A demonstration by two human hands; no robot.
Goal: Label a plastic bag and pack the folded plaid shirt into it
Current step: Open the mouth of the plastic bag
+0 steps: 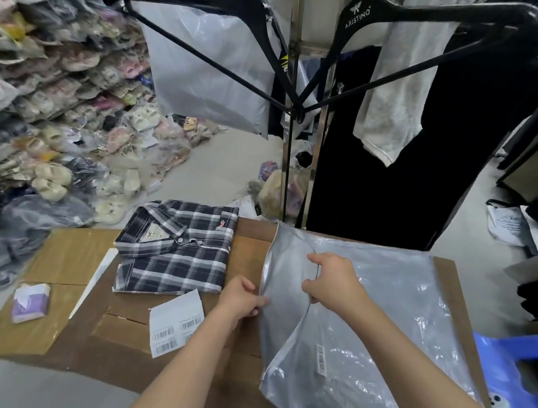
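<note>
While the grey poly mailer bag [356, 321] lies flat on the cardboard boxes [77, 257], both hands work its open edge: left hand [239, 298] pinches one lip, right hand [330, 280] curls closed on the other, so the mouth faces left. Folded plaid shirt [179, 246] sits up-left of the mouth, collar away, nearer the left hand. Barcode label sheet [175, 323] lies loose just beside that wrist, so labelling looks undone, I'd guess.

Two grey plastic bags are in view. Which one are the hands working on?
The grey plastic bag lying flat on the cardboard, its edge gripped by left hand and right hand; the other grey bag hangs from the rack.
</note>
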